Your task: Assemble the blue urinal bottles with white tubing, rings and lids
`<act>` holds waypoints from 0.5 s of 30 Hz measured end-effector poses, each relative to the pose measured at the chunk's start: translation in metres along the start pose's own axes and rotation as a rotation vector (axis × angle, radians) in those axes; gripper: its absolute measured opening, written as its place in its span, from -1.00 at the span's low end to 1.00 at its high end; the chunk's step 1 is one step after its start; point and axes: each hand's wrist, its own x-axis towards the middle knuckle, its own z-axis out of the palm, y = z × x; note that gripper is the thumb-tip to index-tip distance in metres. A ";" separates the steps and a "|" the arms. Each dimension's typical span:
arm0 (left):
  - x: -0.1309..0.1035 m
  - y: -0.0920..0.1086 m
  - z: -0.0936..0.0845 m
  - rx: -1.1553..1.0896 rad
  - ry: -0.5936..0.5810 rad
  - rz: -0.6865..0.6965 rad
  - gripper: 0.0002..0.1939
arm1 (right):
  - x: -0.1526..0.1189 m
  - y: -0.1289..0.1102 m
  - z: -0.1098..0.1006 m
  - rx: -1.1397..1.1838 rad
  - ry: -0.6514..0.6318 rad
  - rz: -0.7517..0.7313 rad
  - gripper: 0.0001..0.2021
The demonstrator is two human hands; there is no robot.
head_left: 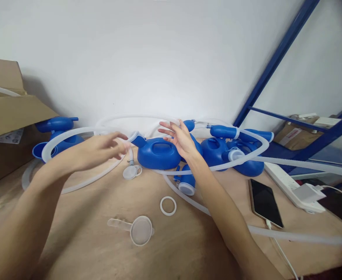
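Observation:
My left hand (102, 147) reaches in from the left, palm down, with its fingers loosely bent and apart. Its fingertips are close to the wide translucent mouth of a blue handled plastic bottle (159, 157); I cannot tell whether they touch it. My right hand (179, 140) is raised over the other end of that bottle, fingers spread and nothing in it. Below the bottle's mouth lies a clear cap (130, 172) on a short tube. A white ring (168, 206) and a translucent strainer-like lid with a long strap (141, 230) lie nearer to me.
More blue bottles (214, 151) crowd the right, and another blue bottle (58, 124) stands by a cardboard box (10, 116). White corrugated hoses (264, 144) loop across the table. A phone (265, 202), a power strip (293, 186) and a blue metal rack (276, 62) are at the right.

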 end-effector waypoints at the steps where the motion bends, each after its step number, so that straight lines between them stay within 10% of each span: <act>1: 0.003 0.008 0.001 -0.235 0.037 -0.027 -0.34 | -0.003 -0.005 0.000 -0.009 -0.038 -0.034 -0.65; 6: 0.017 0.029 0.004 -1.054 0.242 -0.050 -0.45 | -0.012 -0.027 -0.017 -0.225 -0.285 -0.088 -0.59; 9: 0.020 0.027 -0.006 -1.327 0.567 -0.084 -0.79 | -0.011 -0.035 -0.035 -0.370 -0.333 -0.067 -0.58; 12: 0.023 0.017 -0.022 -1.490 0.882 -0.135 -0.82 | -0.012 -0.043 -0.051 -0.472 -0.301 -0.078 -0.62; 15: 0.026 0.005 -0.034 -1.387 0.932 -0.033 -0.70 | -0.024 -0.056 -0.060 -0.651 -0.414 -0.020 -0.38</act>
